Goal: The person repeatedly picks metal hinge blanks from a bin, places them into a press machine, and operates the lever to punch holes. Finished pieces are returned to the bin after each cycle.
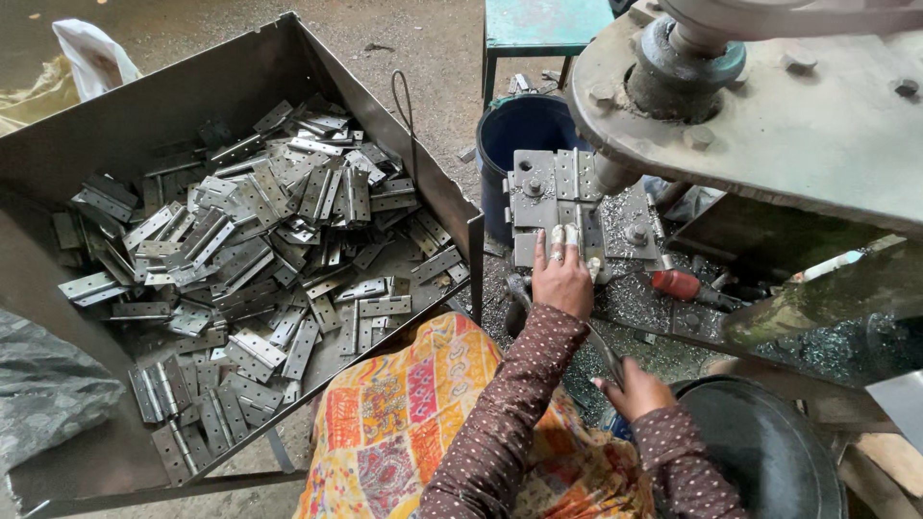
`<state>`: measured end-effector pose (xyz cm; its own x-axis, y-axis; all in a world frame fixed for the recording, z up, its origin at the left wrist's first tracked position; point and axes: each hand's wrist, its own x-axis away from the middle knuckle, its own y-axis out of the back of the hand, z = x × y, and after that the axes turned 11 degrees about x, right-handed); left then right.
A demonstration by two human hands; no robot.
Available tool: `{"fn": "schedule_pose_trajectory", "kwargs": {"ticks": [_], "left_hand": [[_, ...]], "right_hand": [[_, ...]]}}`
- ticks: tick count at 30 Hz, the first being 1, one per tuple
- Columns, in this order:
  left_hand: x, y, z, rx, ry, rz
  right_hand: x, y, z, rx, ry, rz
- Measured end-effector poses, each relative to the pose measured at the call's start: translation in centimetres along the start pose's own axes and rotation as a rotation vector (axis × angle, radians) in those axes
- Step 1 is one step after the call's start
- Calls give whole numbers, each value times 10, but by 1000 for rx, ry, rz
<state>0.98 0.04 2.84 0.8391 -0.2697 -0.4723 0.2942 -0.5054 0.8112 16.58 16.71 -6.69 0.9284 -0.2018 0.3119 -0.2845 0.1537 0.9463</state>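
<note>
Patterned lap cloth [413, 423] nearest | right hand [636, 392] closed on lever [606, 358] | left hand [562, 274], fingers flat, pressing hinge [588, 231] on press bed [543, 202] under punch | hinge likely stiff, light, sharp-edged: hold by flat leaf | tray [144, 106] of hinges at left

Press head [673, 58] overhangs the jig [558, 197], crowding access from above.
</note>
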Motion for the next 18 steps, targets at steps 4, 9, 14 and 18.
{"fn": "schedule_pose_trajectory", "kwargs": {"ticks": [4,9,14,18], "left_hand": [[3,3,-2,22,-5,5],[2,4,1,16,-17,-15],[-19,-5,4,48,34,131],[-27,-13,7,-10,17,141]], "right_hand": [[13,-37,7,-105,22,-173],[0,-6,8,-43,-13,18],[-10,41,5,106,-1,122],[5,15,7,-23,29,27]]}}
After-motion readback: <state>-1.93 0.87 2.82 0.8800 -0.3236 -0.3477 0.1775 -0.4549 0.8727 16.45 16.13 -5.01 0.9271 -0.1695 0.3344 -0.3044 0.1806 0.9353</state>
